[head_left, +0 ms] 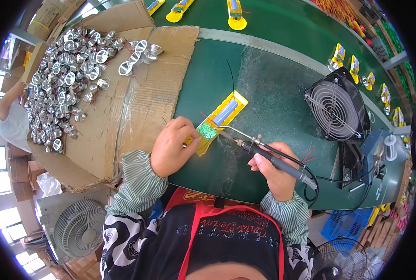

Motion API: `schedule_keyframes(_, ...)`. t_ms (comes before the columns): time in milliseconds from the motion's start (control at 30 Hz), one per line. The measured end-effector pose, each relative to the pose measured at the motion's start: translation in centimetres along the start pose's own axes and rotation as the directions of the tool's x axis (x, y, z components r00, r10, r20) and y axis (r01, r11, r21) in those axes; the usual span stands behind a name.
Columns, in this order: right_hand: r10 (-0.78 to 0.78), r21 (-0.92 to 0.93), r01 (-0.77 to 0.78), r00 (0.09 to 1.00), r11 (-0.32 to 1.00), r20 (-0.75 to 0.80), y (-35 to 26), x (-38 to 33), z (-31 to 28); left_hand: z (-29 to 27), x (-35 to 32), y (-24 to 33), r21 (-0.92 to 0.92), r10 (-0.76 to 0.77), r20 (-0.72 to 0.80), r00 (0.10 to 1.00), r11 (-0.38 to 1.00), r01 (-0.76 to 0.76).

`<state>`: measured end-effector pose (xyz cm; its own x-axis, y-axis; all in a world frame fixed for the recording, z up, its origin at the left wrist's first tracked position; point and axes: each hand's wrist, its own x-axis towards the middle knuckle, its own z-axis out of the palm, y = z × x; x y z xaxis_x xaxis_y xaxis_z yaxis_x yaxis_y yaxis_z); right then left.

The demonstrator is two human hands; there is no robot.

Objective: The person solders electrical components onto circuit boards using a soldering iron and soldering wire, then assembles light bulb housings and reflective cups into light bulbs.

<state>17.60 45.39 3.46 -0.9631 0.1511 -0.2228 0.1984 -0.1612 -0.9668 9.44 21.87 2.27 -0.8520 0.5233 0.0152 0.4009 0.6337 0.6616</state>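
Note:
A yellow plastic housing [239, 99] lies slantwise on the green bench in front of me. It carries a blue cylindrical battery [225, 113] and a small green circuit board [207, 131], with thin red and black wires sticking out. My left hand [173, 145] is pinched at the board's left edge, on what looks like a thin wire; the fingertips partly hide it. In my right hand [277, 170] is a soldering iron [282, 164], gripped like a pen. Its tip and the thin metal tube fixed to it reach the board's right side.
Left of the housing, a cardboard sheet [156, 70] bears a heap of silver reflector cups [68, 77]. A black fan [334, 109] stands at the right, near a solder spool [391, 147]. More yellow housings [236, 21] line the green strip beyond. A person [13, 116] is at far left.

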Motion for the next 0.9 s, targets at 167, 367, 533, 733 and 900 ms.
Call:
schedule_keyframes(167,-0.010,-0.003,0.010,1.000,1.000,0.005,0.2,-0.5,-0.5,0.0,0.0,-0.2,-0.002,0.008,0.005,1.000,1.000,-0.008)
schedule_keyframes(367,0.012,0.007,-0.012,1.000,1.000,-0.009,0.1,-0.8,-1.1,-2.7,-1.7,0.7,0.276,0.044,-0.415,0.909,0.958,0.079)
schedule_keyframes(533,0.003,0.034,-0.003,1.000,0.999,0.008,0.1,-0.7,-0.6,-2.2,-2.3,-2.6,-0.160,-0.418,-0.251,0.873,0.908,0.388)
schedule_keyframes(733,-0.033,0.013,0.033,0.999,0.999,0.008,0.3,-1.0,-0.6,-0.9,0.8,-2.7,-0.103,-0.439,-0.134,0.889,0.898,0.428)
schedule_keyframes(900,-0.025,0.017,0.025,1.000,1.000,-0.014,0.4,-1.1,-0.7,-0.7,1.2,-3.0,-0.088,-0.388,-0.114,0.914,0.921,0.380)
